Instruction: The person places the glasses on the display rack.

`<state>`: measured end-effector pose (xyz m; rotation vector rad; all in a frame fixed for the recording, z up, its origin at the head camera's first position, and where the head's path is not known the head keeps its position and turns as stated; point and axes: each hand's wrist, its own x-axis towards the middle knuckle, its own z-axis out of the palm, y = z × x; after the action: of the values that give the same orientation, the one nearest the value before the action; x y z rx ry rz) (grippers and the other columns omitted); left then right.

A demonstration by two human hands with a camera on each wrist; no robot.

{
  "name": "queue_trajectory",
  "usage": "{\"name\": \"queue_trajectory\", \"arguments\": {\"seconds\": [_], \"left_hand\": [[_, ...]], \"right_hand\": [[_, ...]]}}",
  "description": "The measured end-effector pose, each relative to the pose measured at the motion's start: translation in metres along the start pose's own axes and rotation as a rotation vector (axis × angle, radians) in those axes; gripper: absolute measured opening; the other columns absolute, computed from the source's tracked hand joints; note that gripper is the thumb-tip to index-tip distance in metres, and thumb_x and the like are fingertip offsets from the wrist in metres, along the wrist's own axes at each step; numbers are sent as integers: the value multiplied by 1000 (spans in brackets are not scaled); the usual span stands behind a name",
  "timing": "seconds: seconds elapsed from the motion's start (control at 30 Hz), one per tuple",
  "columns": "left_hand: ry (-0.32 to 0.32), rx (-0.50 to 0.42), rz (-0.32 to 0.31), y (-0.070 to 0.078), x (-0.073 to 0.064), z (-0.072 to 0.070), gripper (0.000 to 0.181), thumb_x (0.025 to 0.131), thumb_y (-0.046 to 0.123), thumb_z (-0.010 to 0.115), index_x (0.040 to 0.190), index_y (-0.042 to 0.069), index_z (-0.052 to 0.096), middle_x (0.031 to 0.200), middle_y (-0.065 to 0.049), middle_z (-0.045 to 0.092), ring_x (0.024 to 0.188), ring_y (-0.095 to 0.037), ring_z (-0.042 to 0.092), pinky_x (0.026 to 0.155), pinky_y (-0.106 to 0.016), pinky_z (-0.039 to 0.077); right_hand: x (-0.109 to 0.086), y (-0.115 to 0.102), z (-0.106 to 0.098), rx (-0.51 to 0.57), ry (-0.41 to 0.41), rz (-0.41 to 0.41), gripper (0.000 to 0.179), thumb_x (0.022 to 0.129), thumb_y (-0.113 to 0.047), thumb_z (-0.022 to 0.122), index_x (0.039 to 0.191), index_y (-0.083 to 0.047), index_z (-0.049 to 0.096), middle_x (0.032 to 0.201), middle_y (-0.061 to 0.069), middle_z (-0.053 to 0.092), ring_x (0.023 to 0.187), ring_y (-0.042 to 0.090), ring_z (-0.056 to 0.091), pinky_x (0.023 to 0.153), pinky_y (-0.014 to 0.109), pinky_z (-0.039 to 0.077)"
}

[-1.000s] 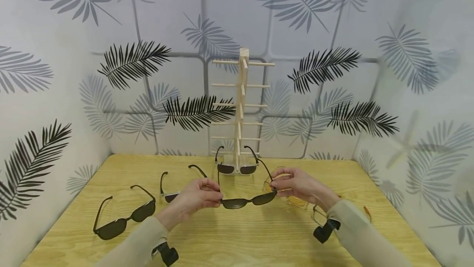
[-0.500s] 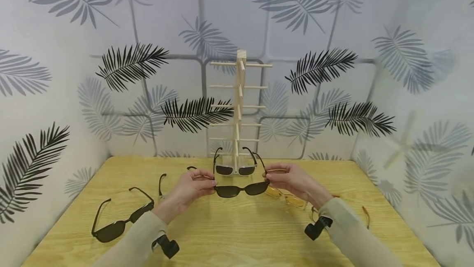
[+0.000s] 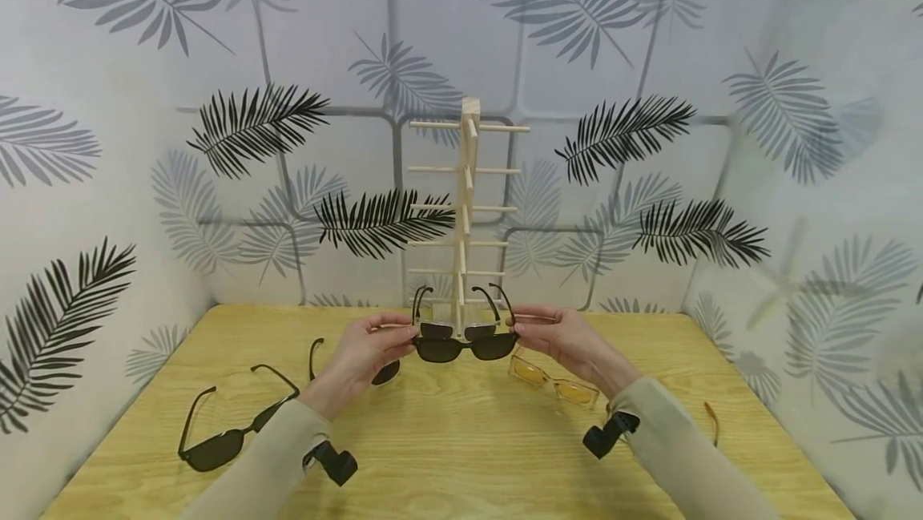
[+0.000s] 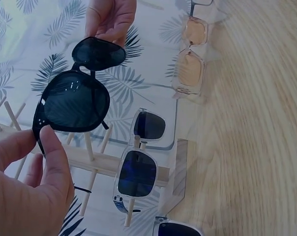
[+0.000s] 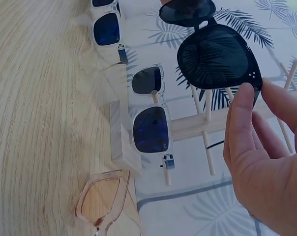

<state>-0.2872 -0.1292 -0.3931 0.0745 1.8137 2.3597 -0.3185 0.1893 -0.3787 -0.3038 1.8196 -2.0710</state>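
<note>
Between both hands, black-framed sunglasses (image 3: pixel 493 346) with dark lenses are held up, temples pointing away toward the wooden stand. My left hand (image 3: pixel 366 353) pinches the left hinge corner between thumb and fingers, as the left wrist view also shows on the black frame (image 4: pixel 74 101). At the opposite corner, my right hand (image 3: pixel 570 344) pinches the frame the same way. Just behind them, clear-framed sunglasses (image 5: pixel 151 129) with dark lenses sit on the lowest pegs of the stand (image 3: pixel 470 143). In the head view the black pair partly overlaps the clear pair.
Higher pegs on the stand carry nothing. Black sunglasses (image 3: pixel 219 451) lie at the table's left, with another dark-lensed pair (image 3: pixel 386 373) partly behind my left hand. Amber-lensed glasses (image 3: pixel 574 393) lie at right; glasses with an orange-brown temple tip (image 3: pixel 712 416) are partly hidden by my right sleeve.
Both hands have carried the black sunglasses forward, up and slightly left toward the stand, levelling them. The amber glasses now show more fully beside the right hand.
</note>
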Motion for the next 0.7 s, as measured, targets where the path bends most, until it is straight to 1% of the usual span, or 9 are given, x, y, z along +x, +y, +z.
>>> {"name": "queue_trajectory", "arguments": {"seconds": [0.13, 0.23, 0.43, 0.6, 0.7], "left_hand": [[38, -36, -4, 1, 4, 0, 39, 93, 3, 66, 129, -7, 54, 99, -3, 72, 83, -12, 70, 81, -25, 59], [51, -43, 3, 2, 7, -1, 37, 92, 4, 67, 126, -6, 55, 102, -6, 71, 83, -13, 70, 80, -25, 59], [31, -82, 11, 5, 13, -1, 34, 92, 4, 67, 122, -6, 54, 98, -5, 68, 78, -13, 68, 77, -24, 59], [21, -125, 11, 8, 19, 0, 24, 93, 1, 65, 115, -2, 58, 94, -4, 67, 77, -12, 68, 74, -23, 59], [22, -129, 12, 9, 22, 0, 28, 93, 0, 64, 121, -4, 57, 94, -3, 67, 77, -12, 68, 74, -23, 59]], "right_hand": [[4, 0, 4, 24, 32, -7, 55, 95, 0, 61, 144, 8, 39, 108, 0, 71, 107, 13, 67, 98, 30, 53], [6, -2, 7, 43, 48, -12, 54, 95, 0, 61, 144, 8, 40, 106, -1, 72, 105, 13, 68, 97, 29, 54], [10, -6, 8, 64, 50, -28, 55, 95, 1, 60, 145, 9, 38, 104, -3, 73, 102, 11, 68, 94, 27, 55], [15, -7, 8, 108, 58, -31, 54, 96, 3, 57, 145, 11, 35, 99, -3, 74, 96, 9, 70, 88, 23, 57], [19, -7, 7, 121, 73, -36, 54, 96, 4, 56, 145, 12, 35, 98, -2, 74, 95, 9, 71, 86, 22, 57]]}}
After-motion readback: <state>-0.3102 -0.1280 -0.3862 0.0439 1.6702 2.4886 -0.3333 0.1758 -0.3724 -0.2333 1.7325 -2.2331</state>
